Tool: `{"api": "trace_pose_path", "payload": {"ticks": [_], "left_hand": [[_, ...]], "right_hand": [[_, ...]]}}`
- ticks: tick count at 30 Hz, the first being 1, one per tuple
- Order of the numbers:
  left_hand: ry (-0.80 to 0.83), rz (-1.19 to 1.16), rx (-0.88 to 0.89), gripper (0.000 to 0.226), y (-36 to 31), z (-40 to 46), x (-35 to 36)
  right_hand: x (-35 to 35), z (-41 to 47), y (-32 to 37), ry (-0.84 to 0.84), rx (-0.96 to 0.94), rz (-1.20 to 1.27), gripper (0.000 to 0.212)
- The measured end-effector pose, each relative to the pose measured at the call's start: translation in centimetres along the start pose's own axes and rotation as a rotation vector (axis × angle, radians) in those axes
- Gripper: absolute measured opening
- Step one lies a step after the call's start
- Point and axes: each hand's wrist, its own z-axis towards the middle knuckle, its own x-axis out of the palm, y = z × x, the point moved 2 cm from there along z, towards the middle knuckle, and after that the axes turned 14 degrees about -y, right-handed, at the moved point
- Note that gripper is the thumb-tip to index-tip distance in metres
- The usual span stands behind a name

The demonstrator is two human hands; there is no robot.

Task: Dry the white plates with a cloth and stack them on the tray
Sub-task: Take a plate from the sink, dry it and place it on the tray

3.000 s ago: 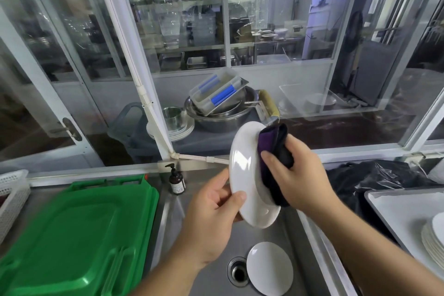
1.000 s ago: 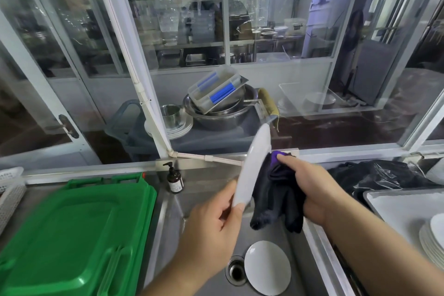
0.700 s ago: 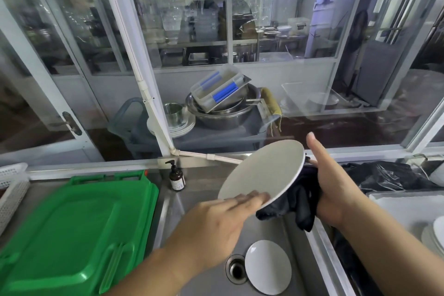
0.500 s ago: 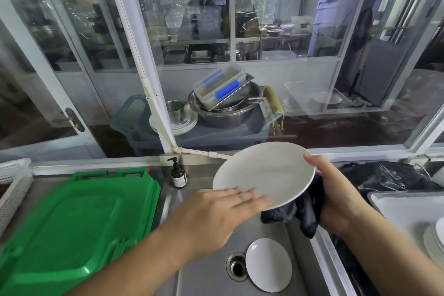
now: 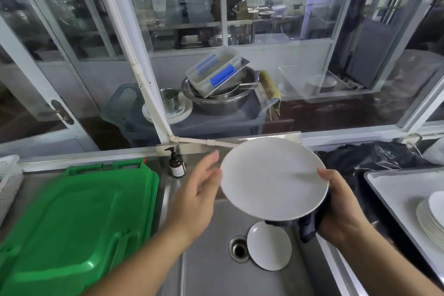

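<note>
A white plate (image 5: 271,178) is held nearly flat above the steel sink (image 5: 216,271). My right hand (image 5: 341,209) grips its right rim, thumb on top, with a dark cloth (image 5: 310,226) bunched under the plate. My left hand (image 5: 194,194) hovers just left of the plate with its fingers straight and blurred, holding nothing. A smaller white plate (image 5: 269,246) lies in the sink beside the drain (image 5: 237,249). At the right edge a stack of white plates (image 5: 432,218) sits on a white tray (image 5: 394,185).
Stacked green trays (image 5: 72,223) cover the counter on the left, with a white basket (image 5: 8,180) at the far left. A brown pump bottle (image 5: 177,164) stands behind the sink. A black plastic bag (image 5: 374,158) lies behind the tray. A glass window closes off the back.
The plate turned from on edge to nearly flat and passed to my right hand with the cloth beneath. My left hand let go of the plate and drew away to the left.
</note>
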Motion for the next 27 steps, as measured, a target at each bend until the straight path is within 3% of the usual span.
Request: {"api": "trace_pose_path", "payload": {"ticks": [2, 3, 7, 17, 22, 27], "left_hand": [[-0.088, -0.353, -0.444, 0.03, 1.1, 0.4, 0.8], [-0.072, -0.447, -0.574, 0.031, 1.5, 0.5, 1.3], [0.118, -0.49, -0.763, 0.033, 2.7, -0.2, 3.4], [0.391, -0.377, -0.829, 0.03, 3.0, -6.9, 11.7], [0.462, -0.289, -0.75, 0.028, -0.3, -10.9, 16.9], [0.517, -0.24, -0.689, 0.027, -3.8, -16.8, 24.3]], "right_hand": [[-0.6, -0.4, -0.6, -0.022, 0.011, 0.018, 0.054], [-1.1, -0.5, -1.0, -0.044, 0.014, 0.026, 0.055], [-4.1, -1.2, -2.7, -0.153, 0.021, 0.065, 0.056], [-16.7, -6.8, -4.3, -0.337, 0.072, 0.065, 0.073], [-24.1, -9.5, -2.5, -0.455, -0.082, 0.157, 0.039], [-33.9, -13.2, 0.2, -0.588, -0.174, 0.119, 0.036]]}}
